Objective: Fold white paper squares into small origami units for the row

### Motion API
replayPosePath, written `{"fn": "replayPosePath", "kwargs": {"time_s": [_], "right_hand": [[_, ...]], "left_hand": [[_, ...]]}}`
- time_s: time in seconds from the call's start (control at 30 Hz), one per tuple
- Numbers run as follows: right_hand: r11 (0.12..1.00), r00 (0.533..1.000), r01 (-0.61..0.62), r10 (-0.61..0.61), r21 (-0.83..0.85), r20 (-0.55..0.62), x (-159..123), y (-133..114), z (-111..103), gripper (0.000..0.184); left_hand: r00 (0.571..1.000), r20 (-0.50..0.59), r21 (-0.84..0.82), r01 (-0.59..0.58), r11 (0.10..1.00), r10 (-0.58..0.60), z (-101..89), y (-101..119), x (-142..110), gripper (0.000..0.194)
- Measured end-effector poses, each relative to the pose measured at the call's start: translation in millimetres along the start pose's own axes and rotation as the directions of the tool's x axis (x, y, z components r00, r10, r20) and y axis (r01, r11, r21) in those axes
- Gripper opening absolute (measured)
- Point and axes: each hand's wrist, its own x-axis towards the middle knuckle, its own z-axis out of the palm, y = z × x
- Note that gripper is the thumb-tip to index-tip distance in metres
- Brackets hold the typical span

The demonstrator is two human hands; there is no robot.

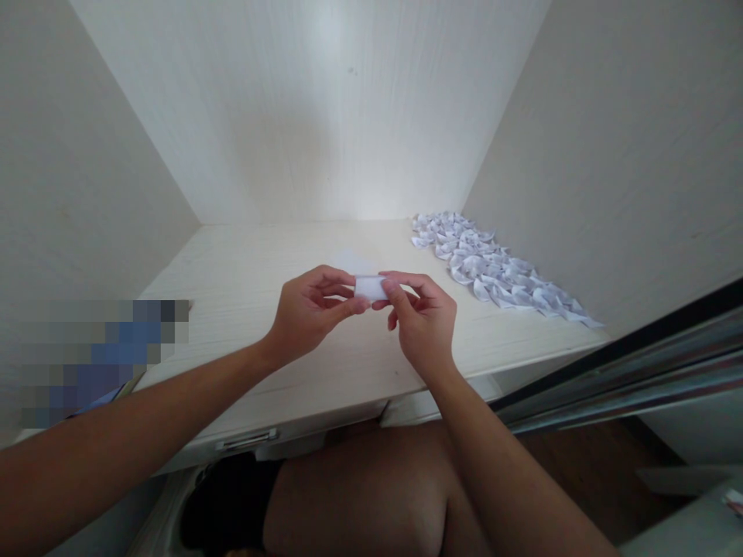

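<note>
A small white folded paper piece (370, 287) is held above the desk between both hands. My left hand (310, 309) pinches its left edge with thumb and fingertips. My right hand (422, 317) pinches its right edge, fingers curled. Both hands hover over the middle of the pale wooden desk top (244, 278). A faint white sheet (351, 261) lies on the desk just behind the hands.
Several folded white paper pieces (493, 267) lie in a long heap along the right wall. White walls close in on the left, back and right. A blurred patch covers something at the left edge. A drawer handle (247, 439) shows below the desk front, above my knee.
</note>
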Motion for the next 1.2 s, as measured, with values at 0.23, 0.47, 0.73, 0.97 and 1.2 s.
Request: {"fn": "replayPosePath", "kwargs": {"time_s": [0.23,0.47,0.73,0.97,1.2], "right_hand": [[0.998,0.999,-0.042,0.041,0.056,0.014,2.9,-0.2,-0.8,0.029],[1.0,0.999,-0.018,0.017,0.023,0.031,1.9,-2.3,-1.3,0.029],[0.994,0.994,0.109,-0.108,-0.026,0.021,-1.9,-1.6,0.8,0.021],[0.994,0.996,0.092,-0.092,-0.06,0.013,-2.4,0.0,0.4,0.025],[0.995,0.996,0.081,-0.083,-0.057,-0.032,-5.0,-2.3,3.4,0.027]], "left_hand": [[0.951,0.135,0.265,-0.305,0.915,0.278,-7.4,-1.3,1.7,0.014],[0.882,0.158,0.346,-0.47,0.812,0.444,-10.9,-3.5,5.7,0.005],[0.994,0.007,-0.026,-0.11,0.994,0.11,1.0,-1.8,0.5,0.026],[0.999,0.002,-0.045,-0.036,0.998,0.036,4.3,5.5,-0.1,0.035],[0.999,-0.038,-0.024,0.024,0.999,-0.025,7.4,8.4,0.2,0.034]]}}
